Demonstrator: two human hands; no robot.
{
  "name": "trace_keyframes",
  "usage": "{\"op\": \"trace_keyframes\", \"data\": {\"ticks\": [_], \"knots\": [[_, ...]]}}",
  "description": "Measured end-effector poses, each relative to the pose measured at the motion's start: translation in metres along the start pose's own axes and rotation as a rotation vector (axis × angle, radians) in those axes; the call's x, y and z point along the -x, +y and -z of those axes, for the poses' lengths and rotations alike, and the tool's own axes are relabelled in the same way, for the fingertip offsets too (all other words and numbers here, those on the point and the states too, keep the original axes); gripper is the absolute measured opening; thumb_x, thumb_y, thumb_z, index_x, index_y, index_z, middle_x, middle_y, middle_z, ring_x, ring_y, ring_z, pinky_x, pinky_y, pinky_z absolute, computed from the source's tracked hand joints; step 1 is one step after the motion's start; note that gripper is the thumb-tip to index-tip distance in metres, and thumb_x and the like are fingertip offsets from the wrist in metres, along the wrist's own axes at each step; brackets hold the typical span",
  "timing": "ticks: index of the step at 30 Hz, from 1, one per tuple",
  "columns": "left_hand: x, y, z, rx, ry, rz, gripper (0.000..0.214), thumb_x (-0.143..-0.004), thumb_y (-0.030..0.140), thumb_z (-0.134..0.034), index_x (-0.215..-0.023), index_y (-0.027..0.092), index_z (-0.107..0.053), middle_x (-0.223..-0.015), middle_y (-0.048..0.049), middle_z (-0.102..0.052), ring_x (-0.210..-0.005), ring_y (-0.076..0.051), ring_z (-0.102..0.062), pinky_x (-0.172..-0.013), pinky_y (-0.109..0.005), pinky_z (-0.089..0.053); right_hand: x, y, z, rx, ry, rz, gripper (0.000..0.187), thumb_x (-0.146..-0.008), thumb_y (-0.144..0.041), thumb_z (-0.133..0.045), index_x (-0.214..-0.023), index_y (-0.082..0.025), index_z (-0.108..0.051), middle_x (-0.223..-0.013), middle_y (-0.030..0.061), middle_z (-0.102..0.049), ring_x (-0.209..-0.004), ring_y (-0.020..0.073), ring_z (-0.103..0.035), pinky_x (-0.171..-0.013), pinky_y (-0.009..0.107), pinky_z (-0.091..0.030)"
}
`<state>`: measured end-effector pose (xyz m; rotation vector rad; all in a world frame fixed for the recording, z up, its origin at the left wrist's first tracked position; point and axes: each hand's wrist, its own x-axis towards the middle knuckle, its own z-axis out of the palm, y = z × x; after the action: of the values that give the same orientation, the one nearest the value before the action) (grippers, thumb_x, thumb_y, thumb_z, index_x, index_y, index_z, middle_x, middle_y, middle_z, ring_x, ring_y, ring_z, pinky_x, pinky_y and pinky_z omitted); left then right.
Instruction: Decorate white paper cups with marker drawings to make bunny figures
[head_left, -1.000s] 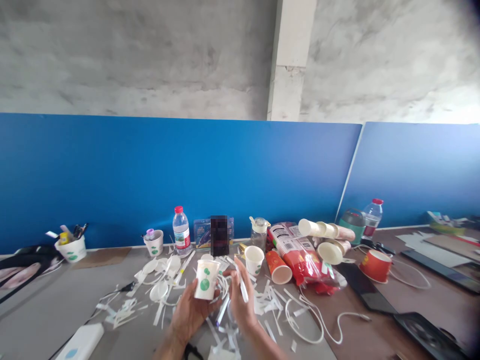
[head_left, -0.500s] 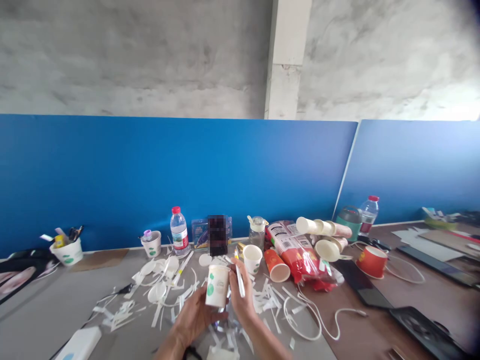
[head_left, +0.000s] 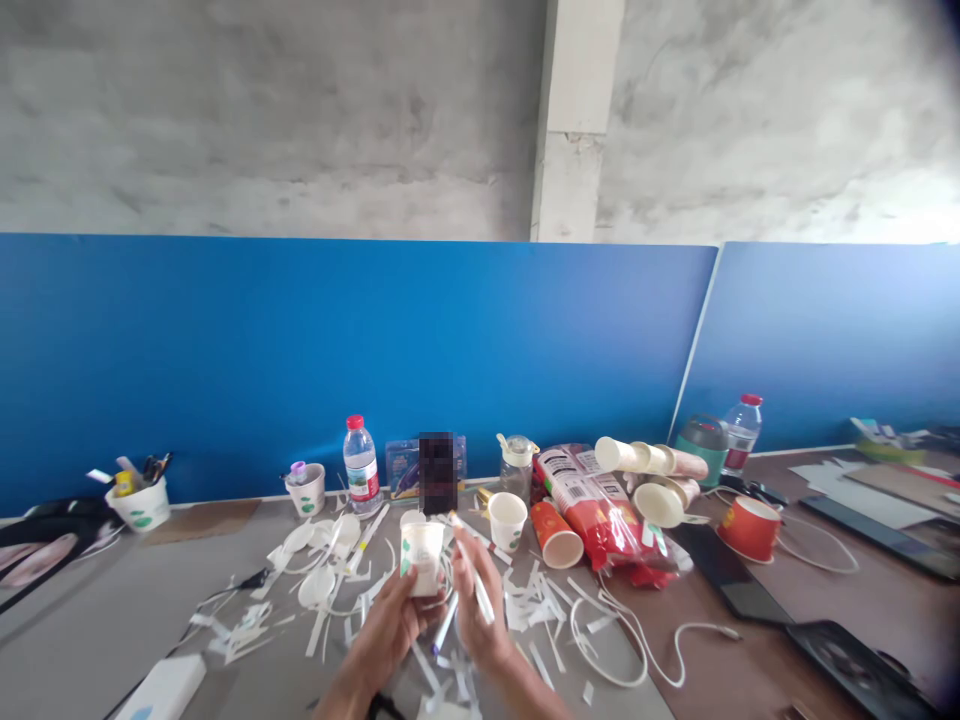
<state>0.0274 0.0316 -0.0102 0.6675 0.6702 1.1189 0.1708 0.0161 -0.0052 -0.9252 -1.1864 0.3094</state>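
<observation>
Cup in left grip, pen in right grip

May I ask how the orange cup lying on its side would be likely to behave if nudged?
The orange cup would probably roll in a curve, since it lies on its side and tapers. Its thin, paper-like wall suggests it is light for its size and might dent if gripped hard.

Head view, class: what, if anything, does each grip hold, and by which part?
The left grip holds a paper cup around its lower part; the right grip holds a white pen by its barrel.
</observation>
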Motion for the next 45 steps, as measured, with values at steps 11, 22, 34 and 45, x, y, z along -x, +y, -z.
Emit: {"op": "trace_keyframes", "data": {"ticks": [11,22,34,45], "knots": [[0.0,-0.002,0.0,0.003,-0.063,-0.072,0.029,-0.082,0.034,-0.09,-0.102,0.014,-0.082,-0.093,-0.013,-0.083,-0.099,-0.035,-0.078,-0.099,-0.05,-0.06,0.003,-0.015,0.005,0.039,-0.199,0.201,0.031,-0.107,-0.037,-0.05,-0.108,-0.032,-0.081,-0.095,0.0042,-0.082,-0.081,0.0254,-0.074,-0.076,0.041,-0.059],[0.002,0.001,-0.005,0.057,-0.04,-0.068,0.044,-0.079,0.028,-0.092,-0.118,0.012,-0.079,-0.102,-0.0165,-0.083,-0.113,-0.038,-0.076,-0.106,-0.052,-0.057,-0.001,-0.015,0.004,0.031,-0.191,0.205,0.031,-0.106,-0.041,-0.052,-0.104,-0.031,-0.081,-0.088,0.0023,-0.081,-0.077,0.0248,-0.073,-0.074,0.04,-0.057],[-0.002,0.002,0.003,0.125,-0.044,-0.019,0.033,-0.078,0.032,-0.095,-0.097,0.009,-0.082,-0.1,-0.0161,-0.083,-0.085,-0.025,-0.077,-0.087,-0.039,-0.062,-0.005,-0.012,0.005,0.057,-0.07,0.136,0.041,-0.109,-0.048,-0.048,-0.096,-0.027,-0.081,-0.081,0.0034,-0.079,-0.075,0.0242,-0.074,-0.072,0.038,-0.055],[-0.005,-0.001,0.016,0.064,-0.064,0.026,0.042,-0.076,0.044,-0.095,-0.099,0.011,-0.082,-0.092,-0.0154,-0.085,-0.084,-0.029,-0.079,-0.088,-0.046,-0.064,-0.006,-0.016,0.004,0.06,-0.044,0.288,0.032,-0.109,-0.041,-0.05,-0.101,-0.03,-0.078,-0.081,-0.0018,-0.078,-0.07,0.0211,-0.073,-0.069,0.034,-0.055]]}}
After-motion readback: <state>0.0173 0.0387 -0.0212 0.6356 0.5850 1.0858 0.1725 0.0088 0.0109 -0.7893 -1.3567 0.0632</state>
